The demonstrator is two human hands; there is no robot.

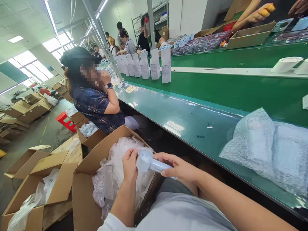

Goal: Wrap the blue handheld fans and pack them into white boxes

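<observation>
Above an open carton [86, 183] of crumpled bubble wrap [109, 170], I hold a pale blue handheld device [145, 160] with a round head and a straight handle. My left hand [130, 163] pinches the edge of the round head. Around the handle, the fingers of my right hand [176, 165] are closed, with the thumb below. The far end of the handle is partly hidden by that hand. On the workbench to the right lie pale blue items in bubble wrap bags [267, 150].
A co-worker [93, 93] sits at the bench [187, 118] on the left. Upright white boxes [166, 65] line the green conveyor belt [202, 85]. White cups [286, 64] stand at the far right. Open cartons [57, 183] and a red stool [65, 121] are on the floor.
</observation>
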